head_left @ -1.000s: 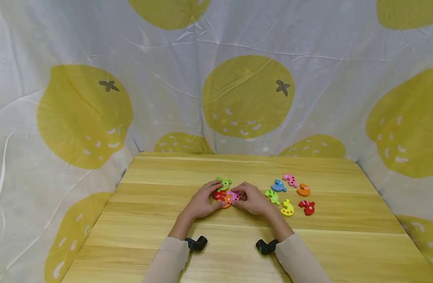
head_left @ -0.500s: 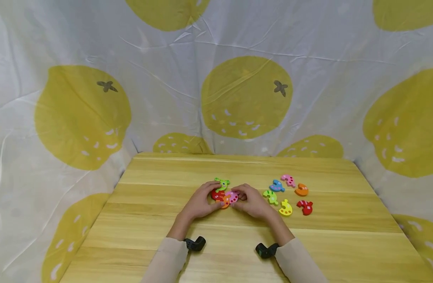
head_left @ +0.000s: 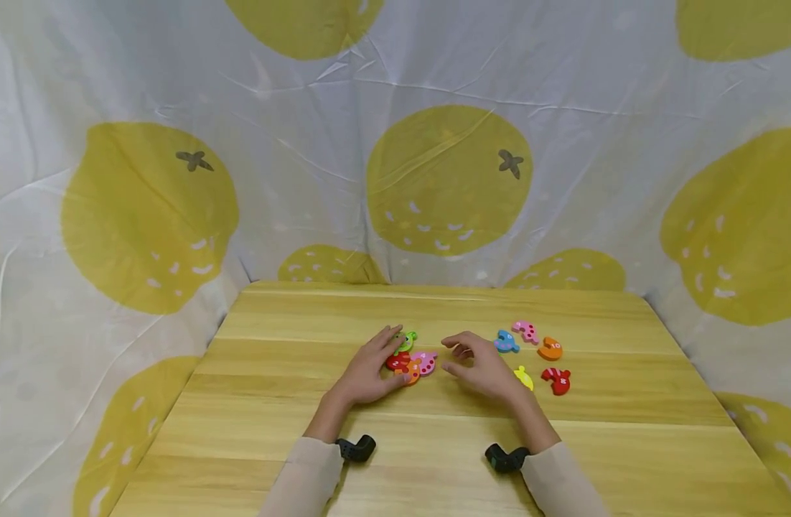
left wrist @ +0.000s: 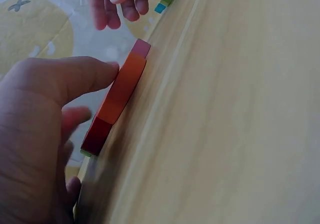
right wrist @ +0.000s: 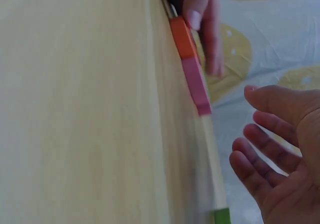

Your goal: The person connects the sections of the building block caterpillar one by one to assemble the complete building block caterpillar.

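Note:
Joined puzzle pieces lie left of centre on the table in the head view: a green animal-head piece, a red piece marked 2, an orange piece and a pink dotted piece. Around their left side rests my left hand, its fingers extended and its thumb touching the orange piece's edge, as the left wrist view also shows on the orange side. My right hand, loosely curved and holding nothing, hovers right of the pink piece. In the right wrist view its fingers are spread apart.
Loose puzzle pieces lie to the right: blue, pink, orange marked 10, red and yellow, partly behind the right hand. A green piece's edge shows in the right wrist view. A lemon-patterned cloth surrounds the table.
My right hand has let go of the pink piece and moved right, now covering the loose green piece. The left hand's fingers have straightened somewhat beside the joined pieces.

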